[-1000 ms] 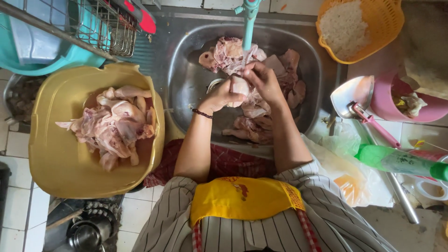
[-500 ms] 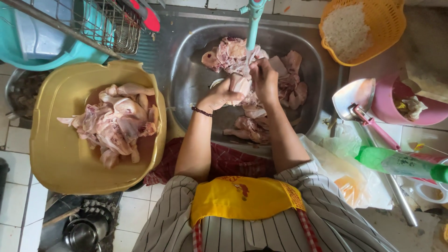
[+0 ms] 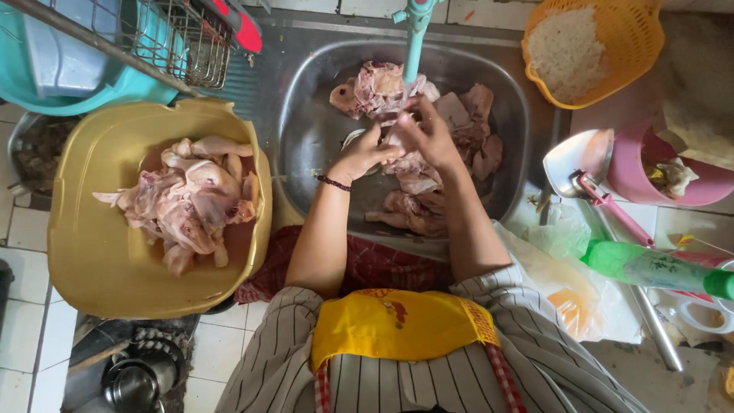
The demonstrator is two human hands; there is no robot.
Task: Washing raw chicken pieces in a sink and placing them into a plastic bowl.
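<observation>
Raw chicken piece [image 3: 394, 134], sink [image 3: 306, 138] centre under the teal tap [image 3: 414, 38]: left hand [image 3: 365, 153] and right hand [image 3: 425, 134], grips closed on it, now pressed closer together than before; washed pieces [image 3: 191, 203] at nine o'clock in yellow basin [image 3: 99, 268].

Home kitchen, wash-up corner — steel sink [image 3: 306, 138] under a teal tap [image 3: 417, 38], raw chicken pieces [image 3: 191, 203] piled in a yellow basin [image 3: 92, 252]. Wire dish rack [image 3: 176, 38], orange basket of rice [image 3: 612, 46], tiled floor [image 3: 23, 306] — plainly domestic.
</observation>
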